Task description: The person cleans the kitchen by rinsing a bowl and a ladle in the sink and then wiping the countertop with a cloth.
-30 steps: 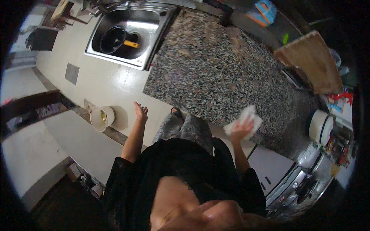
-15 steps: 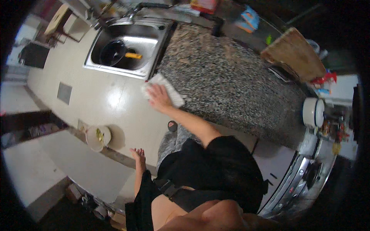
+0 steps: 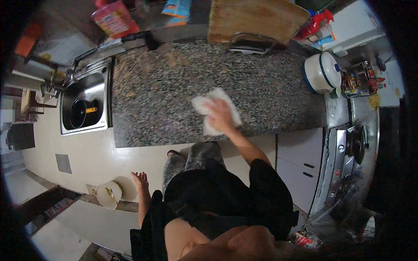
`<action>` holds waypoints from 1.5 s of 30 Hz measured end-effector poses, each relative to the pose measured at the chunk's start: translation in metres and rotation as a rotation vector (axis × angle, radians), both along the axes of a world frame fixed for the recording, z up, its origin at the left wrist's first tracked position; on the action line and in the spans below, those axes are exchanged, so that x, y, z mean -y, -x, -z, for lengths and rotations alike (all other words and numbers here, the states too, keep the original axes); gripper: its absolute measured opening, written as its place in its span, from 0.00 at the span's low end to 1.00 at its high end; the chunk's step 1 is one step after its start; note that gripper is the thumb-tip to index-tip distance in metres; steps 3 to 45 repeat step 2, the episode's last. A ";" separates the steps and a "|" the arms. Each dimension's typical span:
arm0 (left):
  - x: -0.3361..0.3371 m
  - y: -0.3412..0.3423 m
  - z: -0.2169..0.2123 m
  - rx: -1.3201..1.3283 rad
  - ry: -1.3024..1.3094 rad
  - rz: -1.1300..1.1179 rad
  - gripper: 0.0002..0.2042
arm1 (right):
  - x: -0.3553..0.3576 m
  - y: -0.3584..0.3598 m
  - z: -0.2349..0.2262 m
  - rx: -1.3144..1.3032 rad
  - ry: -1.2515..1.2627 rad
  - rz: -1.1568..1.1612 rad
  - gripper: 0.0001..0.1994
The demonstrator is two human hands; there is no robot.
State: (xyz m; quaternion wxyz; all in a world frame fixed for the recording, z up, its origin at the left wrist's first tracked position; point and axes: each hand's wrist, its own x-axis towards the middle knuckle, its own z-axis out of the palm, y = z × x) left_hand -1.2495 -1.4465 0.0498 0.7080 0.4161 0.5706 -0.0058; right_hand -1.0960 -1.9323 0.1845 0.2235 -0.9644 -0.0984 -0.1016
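My right hand [image 3: 220, 116] is on a white cloth [image 3: 209, 126], holding it pressed down against the speckled granite counter [image 3: 165, 95]. Its fingers are smeared by motion over the cloth, near the counter's front edge. Low at my left side, my left hand [image 3: 141, 179] hangs in the air with its fingers apart and nothing in it. The nearest thing to that hand is a whitish bucket [image 3: 109, 195] on the floor, with some scraps inside.
Left of the counter is a steel sink [image 3: 93, 89] holding a dark pan [image 3: 78, 114] with a yellow handle. A wooden board [image 3: 257, 21] leans at the back. To the right stand a white lidded pot [image 3: 321, 73] and a stove [image 3: 344, 152].
The cloth and my right hand have moved right, from the counter's left corner by the sink to its middle. My view has turned and shifted right; the left hand stays open.
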 end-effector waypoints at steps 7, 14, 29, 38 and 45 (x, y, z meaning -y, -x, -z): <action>0.037 -0.010 -0.009 -0.043 -0.034 0.036 0.34 | 0.065 0.009 0.003 -0.045 0.004 0.127 0.26; 0.037 -0.010 -0.009 -0.043 -0.034 0.036 0.34 | 0.065 0.009 0.003 -0.045 0.004 0.127 0.26; 0.037 -0.010 -0.009 -0.043 -0.034 0.036 0.34 | 0.065 0.009 0.003 -0.045 0.004 0.127 0.26; 0.037 -0.010 -0.009 -0.043 -0.034 0.036 0.34 | 0.065 0.009 0.003 -0.045 0.004 0.127 0.26; 0.037 -0.010 -0.009 -0.043 -0.034 0.036 0.34 | 0.065 0.009 0.003 -0.045 0.004 0.127 0.26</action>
